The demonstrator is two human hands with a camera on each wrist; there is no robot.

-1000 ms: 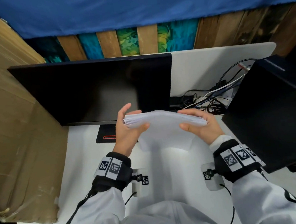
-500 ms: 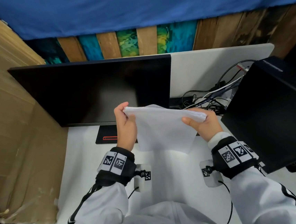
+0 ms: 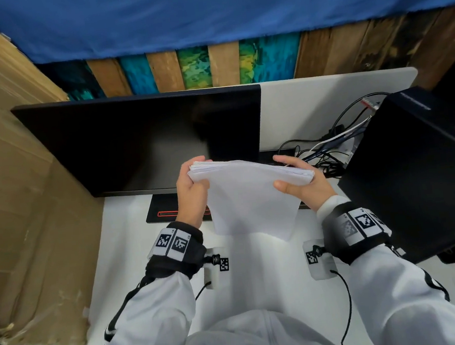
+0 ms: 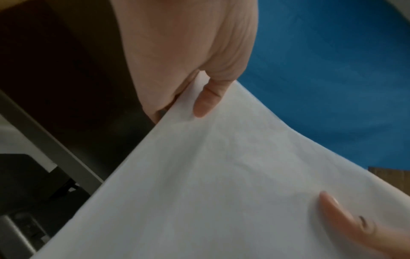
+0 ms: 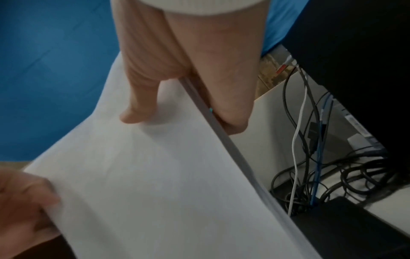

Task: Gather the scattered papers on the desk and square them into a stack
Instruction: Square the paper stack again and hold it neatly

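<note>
A stack of white papers (image 3: 250, 195) is held upright above the white desk (image 3: 132, 237), in front of the monitor. My left hand (image 3: 193, 186) grips its upper left corner, thumb on the near face. My right hand (image 3: 299, 183) grips the upper right side, thumb on the near face and fingers behind. In the left wrist view the stack of papers (image 4: 221, 184) fills the lower right under my left hand's thumb (image 4: 207, 99). In the right wrist view my right hand's thumb (image 5: 142, 105) presses the stack of papers (image 5: 155, 184), whose layered edge shows.
A black monitor (image 3: 140, 141) stands just behind the hands. A black box-like case (image 3: 415, 176) sits at the right, with tangled cables (image 3: 329, 148) beside it. Brown cardboard (image 3: 22, 220) lines the left. A white partition (image 3: 325, 107) backs the desk.
The stack has swung from nearly flat to hanging upright, its face toward me. My left hand shifted its grip to the top left corner; my right hand kept its hold.
</note>
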